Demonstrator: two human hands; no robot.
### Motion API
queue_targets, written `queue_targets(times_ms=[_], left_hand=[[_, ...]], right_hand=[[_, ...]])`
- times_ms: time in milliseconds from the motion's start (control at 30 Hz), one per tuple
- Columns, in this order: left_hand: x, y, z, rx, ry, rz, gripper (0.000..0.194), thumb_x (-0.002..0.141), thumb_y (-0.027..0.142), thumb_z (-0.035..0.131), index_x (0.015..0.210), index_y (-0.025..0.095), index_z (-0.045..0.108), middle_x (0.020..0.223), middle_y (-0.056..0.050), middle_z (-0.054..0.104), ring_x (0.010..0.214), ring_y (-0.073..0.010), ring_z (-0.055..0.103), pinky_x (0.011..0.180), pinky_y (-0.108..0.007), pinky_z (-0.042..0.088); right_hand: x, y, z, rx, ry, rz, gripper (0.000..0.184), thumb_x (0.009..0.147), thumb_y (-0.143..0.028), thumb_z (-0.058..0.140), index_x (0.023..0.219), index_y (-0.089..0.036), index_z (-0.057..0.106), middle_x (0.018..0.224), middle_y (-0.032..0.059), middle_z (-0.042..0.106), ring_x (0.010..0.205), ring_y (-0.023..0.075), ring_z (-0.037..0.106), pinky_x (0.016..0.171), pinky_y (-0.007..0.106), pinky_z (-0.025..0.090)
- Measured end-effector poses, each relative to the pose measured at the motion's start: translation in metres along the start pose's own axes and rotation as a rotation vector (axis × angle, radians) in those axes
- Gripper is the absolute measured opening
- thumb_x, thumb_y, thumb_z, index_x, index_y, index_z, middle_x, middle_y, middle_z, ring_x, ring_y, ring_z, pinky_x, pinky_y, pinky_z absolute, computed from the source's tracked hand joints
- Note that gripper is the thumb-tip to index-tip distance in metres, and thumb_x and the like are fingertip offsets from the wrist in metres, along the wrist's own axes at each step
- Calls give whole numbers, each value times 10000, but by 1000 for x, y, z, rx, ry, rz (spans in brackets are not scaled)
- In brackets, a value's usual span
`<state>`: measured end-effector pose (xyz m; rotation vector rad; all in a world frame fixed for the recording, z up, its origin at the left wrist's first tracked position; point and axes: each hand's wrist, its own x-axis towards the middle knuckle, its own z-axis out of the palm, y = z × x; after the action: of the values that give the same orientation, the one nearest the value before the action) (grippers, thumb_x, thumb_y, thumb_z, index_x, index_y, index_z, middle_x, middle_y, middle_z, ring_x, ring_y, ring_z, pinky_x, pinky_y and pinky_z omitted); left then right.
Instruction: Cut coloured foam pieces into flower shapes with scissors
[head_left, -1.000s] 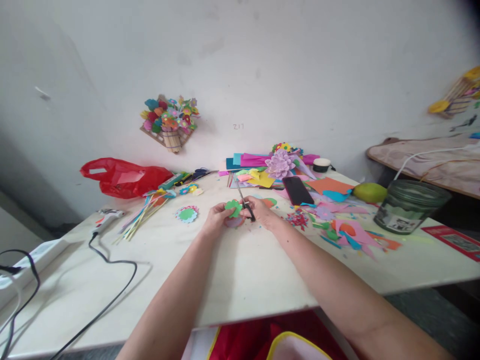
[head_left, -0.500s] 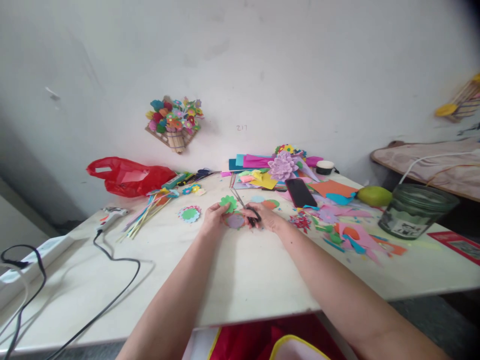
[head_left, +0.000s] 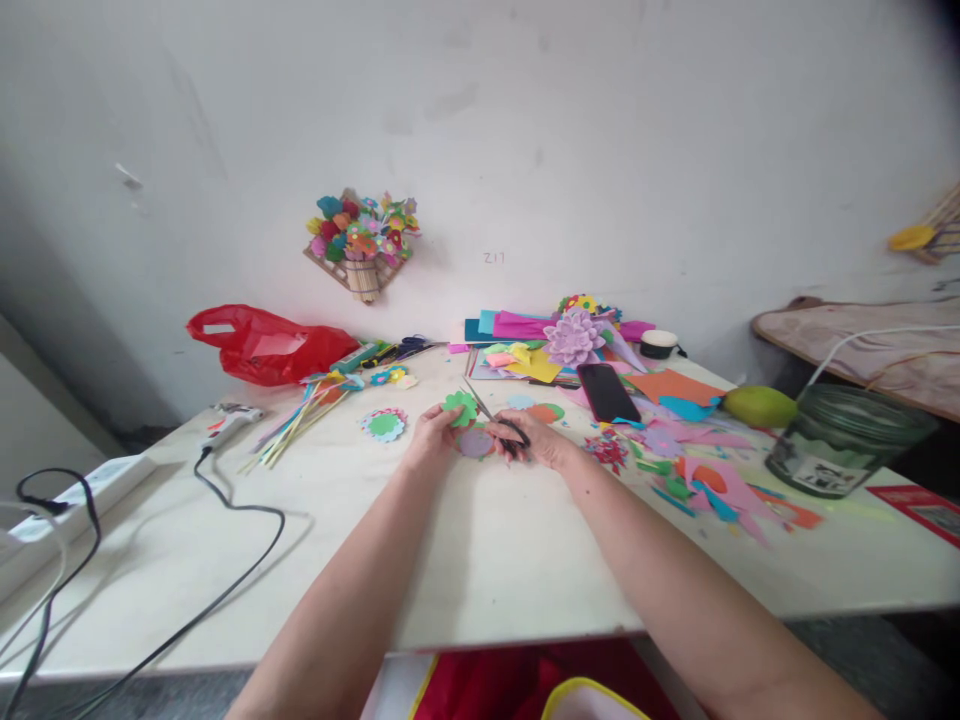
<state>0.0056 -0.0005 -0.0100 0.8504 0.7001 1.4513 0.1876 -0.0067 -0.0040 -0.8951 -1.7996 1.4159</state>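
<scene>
Between the fingers of my left hand (head_left: 433, 432) is a green scalloped flower cutout (head_left: 460, 407). My right hand (head_left: 531, 438) is wrapped round the dark handles of a pair of scissors (head_left: 480, 402), whose blades point up and left, close beside the green cutout. Below the hands a pinkish-purple disc (head_left: 475, 443) with a scalloped rim lies on the table, partly covered by my fingers. To the left lies a layered flower (head_left: 384, 424) with a green centre over pale blue and red. Blue and orange round pieces (head_left: 544, 411) lie just behind my right hand.
On the right are a phone (head_left: 606, 393), foam scraps (head_left: 724, 495), a green fruit (head_left: 760, 406) and a glass jar (head_left: 847, 445). On the left lie a red plastic bag (head_left: 277, 348), thin sticks (head_left: 294, 435), a glue gun (head_left: 229, 428) with its cord and a power strip (head_left: 82, 505).
The scissors have drawn back from the green cutout, their blades swinging to point up-left. My right hand has turned and moved slightly right. The whole view has shifted a little.
</scene>
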Motion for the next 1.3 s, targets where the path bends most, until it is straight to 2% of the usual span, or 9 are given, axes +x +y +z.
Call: queue_targets(times_ms=[133,800,1300], left_hand=[[-1,1,1,-27,-11,-5,192,566,138,741,733,118,647,771,-59,699,732,-166,661,785,-313,511],[0,-3,3,-46,5,0,118,581,73,700,682,104,649,656,-50,678,583,-137,634,621,-254,528],[1,-4,2,-57,7,6,136,569,74,705,677,108,629,668,-43,674,577,-130,625,620,-257,524]], right_hand=[[-1,-1,0,-14,-6,-12,379,754,-519,581,715,-147,523,585,-15,570,409,60,508,309,159,281],[1,-2,2,-50,24,20,355,741,-495,595,718,-151,511,561,-26,541,391,52,480,301,150,259],[1,-3,3,-75,40,26,340,754,-478,585,697,-154,498,543,-30,522,376,49,456,300,157,249]])
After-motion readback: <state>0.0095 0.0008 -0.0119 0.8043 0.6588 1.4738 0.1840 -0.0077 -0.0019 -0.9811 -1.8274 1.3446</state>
